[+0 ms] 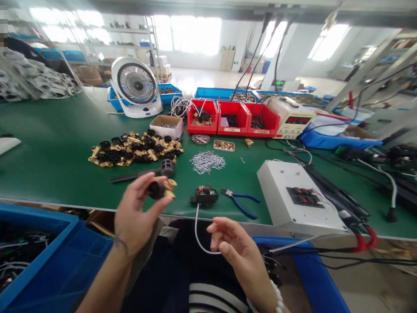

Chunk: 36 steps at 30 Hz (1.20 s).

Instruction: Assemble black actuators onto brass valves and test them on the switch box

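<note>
In the head view, the left hand [135, 217] is pinching a black-and-brass fitting [161, 189] in a narrow grip, holding it up above the near edge of the green worktop [48, 148]. The right hand [233, 245] is curling loosely around a white wire [197, 228] that is running up to a small black module [204, 196], lying just right of the fitting; its grip seems closed on the wire, though blur is hiding the contact. Behind the fitting, a heap of similar fittings [135, 149] is waiting, apparently unfinished, with blue pliers [241, 202] lying right of the module.
</note>
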Available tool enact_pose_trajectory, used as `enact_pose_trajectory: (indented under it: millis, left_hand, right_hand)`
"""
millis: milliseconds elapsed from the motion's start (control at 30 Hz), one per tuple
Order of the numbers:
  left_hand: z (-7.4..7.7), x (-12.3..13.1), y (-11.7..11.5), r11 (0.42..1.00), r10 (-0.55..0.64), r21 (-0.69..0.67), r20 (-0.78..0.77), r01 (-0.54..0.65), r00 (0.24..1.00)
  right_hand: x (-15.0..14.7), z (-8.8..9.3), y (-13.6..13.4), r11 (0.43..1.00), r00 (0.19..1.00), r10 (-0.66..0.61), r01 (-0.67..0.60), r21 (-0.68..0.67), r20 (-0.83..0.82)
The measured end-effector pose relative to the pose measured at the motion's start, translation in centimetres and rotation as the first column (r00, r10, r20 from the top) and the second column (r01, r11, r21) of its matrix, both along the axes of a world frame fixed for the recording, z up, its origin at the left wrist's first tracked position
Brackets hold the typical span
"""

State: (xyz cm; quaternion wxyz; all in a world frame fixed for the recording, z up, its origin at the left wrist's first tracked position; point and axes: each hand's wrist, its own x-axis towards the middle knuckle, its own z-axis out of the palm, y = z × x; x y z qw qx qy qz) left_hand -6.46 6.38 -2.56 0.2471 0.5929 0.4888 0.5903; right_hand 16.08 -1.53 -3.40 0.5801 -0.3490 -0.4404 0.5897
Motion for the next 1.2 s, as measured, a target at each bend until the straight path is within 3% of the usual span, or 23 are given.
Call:
enact_pose_trajectory:
  millis: [100, 200, 500, 767, 900, 1000, 1133, 1200]
  left_hand:
    - [0.4, 5.8, -2.9, 0.936, -0.336, -0.109, -0.011, 0.333, 0.942]
    - [0.7, 8.7, -4.4, 0.885, -0.446, -0.123, 0.055, 0.449, 0.893]
    - [1.5, 8.4, -5.2, 0.856, -0.516, 0.009, 0.080, 0.517, 0.853]
    - [3.0, 8.1, -6.6, 0.818, -0.559, -0.091, 0.105, 0.568, 0.822]
    - [3.9, 8.6, -6.7, 0.834, -0.489, -0.162, 0.226, 0.528, 0.842]
    - [4.5, 8.5, -5.6, 0.878, -0.400, -0.219, 0.157, 0.426, 0.903]
    - [3.8, 7.4, -3.0, 0.966, -0.212, -0.188, -0.187, 0.177, 0.959]
    - [2.8, 7.2, -1.7, 0.990, -0.118, -0.130, -0.474, 0.063, 0.873]
  right_hand:
    - [-0.7, 0.1, 0.2, 0.999, 0.987, 0.013, -0.020, -0.043, -0.160]
    - [-0.6, 0.4, 0.1, 0.995, 0.970, -0.045, 0.021, -0.101, -0.237]
    - [-0.3, 0.9, -0.7, 0.995, 0.967, 0.005, -0.030, -0.091, -0.256]
    - [0.4, 0.7, -1.5, 0.998, 0.995, -0.031, 0.026, -0.057, -0.099]
    - [0.1, 0.9, -1.7, 1.000, 1.000, -0.021, 0.021, -0.023, -0.018]
    - [-0.1, 1.3, -1.6, 1.000, 1.000, 0.004, -0.004, -0.012, -0.023]
    - [0.1, 1.5, -1.5, 0.999, 0.999, -0.034, 0.033, -0.018, -0.036]
    - [0.3, 1.5, -1.5, 0.998, 0.997, -0.066, 0.065, -0.026, -0.044]
